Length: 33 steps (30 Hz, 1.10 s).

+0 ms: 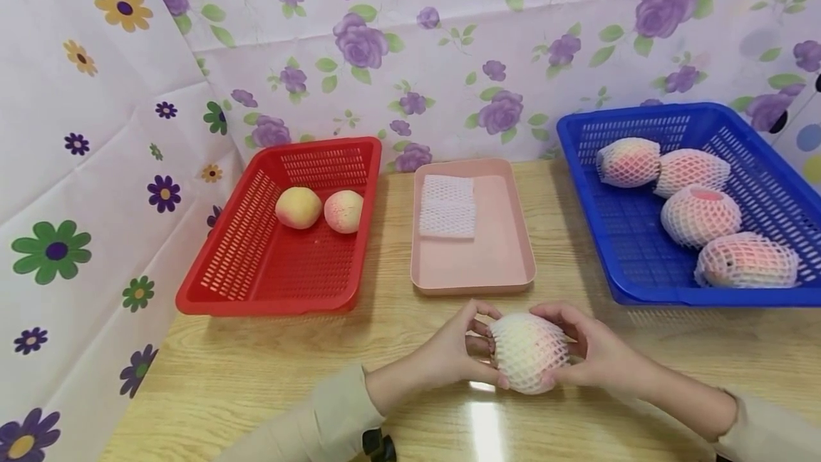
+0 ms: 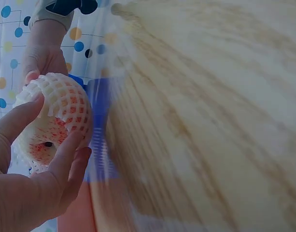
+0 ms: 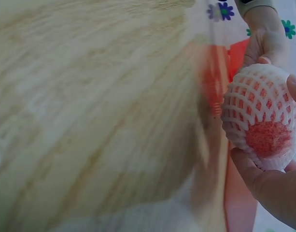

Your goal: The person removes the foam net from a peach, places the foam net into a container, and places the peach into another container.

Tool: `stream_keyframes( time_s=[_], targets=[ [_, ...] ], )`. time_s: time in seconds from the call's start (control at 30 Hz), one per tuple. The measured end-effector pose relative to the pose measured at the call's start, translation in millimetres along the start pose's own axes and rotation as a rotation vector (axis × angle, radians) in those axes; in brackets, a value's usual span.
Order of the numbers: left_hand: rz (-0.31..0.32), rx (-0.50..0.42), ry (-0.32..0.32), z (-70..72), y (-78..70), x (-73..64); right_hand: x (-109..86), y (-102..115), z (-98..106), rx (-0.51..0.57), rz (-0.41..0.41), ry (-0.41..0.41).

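A peach (image 1: 529, 351) in a white foam net sleeve is held between both hands, low over the wooden table in front of the pink tray. My left hand (image 1: 458, 351) grips its left side with thumb and fingers curled round it. From the other side my right hand (image 1: 593, 351) grips it the same way. In the left wrist view the net (image 2: 68, 99) leaves the peach's stem end (image 2: 44, 140) bare. A red patch of bare peach (image 3: 268, 139) shows through the sleeve's opening in the right wrist view.
At the left stands a red basket (image 1: 269, 305) with two bare peaches (image 1: 298, 207). A pink tray (image 1: 474, 262) in the middle holds flat white foam netting (image 1: 447, 207). The blue basket (image 1: 631, 255) at the right contains several netted peaches (image 1: 700, 216). Flowered cloth (image 1: 449, 55) hangs behind.
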<state>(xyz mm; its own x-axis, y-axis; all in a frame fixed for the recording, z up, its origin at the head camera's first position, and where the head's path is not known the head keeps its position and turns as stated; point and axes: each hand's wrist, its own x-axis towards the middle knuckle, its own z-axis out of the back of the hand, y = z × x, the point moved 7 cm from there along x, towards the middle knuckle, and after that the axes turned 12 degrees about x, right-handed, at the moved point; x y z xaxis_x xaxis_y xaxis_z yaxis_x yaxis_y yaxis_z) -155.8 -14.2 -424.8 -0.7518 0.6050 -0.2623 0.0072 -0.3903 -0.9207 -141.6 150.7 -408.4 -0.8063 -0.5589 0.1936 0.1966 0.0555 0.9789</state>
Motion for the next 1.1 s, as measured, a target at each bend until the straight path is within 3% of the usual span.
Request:
stream_keyframes(
  time_s=[0.3,0.5,0.8,1.1],
  targets=[
    [-0.015,0.04,0.006,-0.9,4.1,-3.2,-0.4,-5,-2,-0.087,0.008,-0.016],
    [-0.027,0.125,0.006,1.7,4.4,-4.5,-1.6,-4,0,-0.131,0.03,-0.034],
    [-0.019,0.195,-0.082,16.2,1.9,-0.4,-3.6,-2,7,-0.205,0.025,-0.106],
    [-0.113,0.289,-0.14,25.0,-9.4,8.0,-8.0,-4,14,-0.228,0.016,-0.24]
  ],
)
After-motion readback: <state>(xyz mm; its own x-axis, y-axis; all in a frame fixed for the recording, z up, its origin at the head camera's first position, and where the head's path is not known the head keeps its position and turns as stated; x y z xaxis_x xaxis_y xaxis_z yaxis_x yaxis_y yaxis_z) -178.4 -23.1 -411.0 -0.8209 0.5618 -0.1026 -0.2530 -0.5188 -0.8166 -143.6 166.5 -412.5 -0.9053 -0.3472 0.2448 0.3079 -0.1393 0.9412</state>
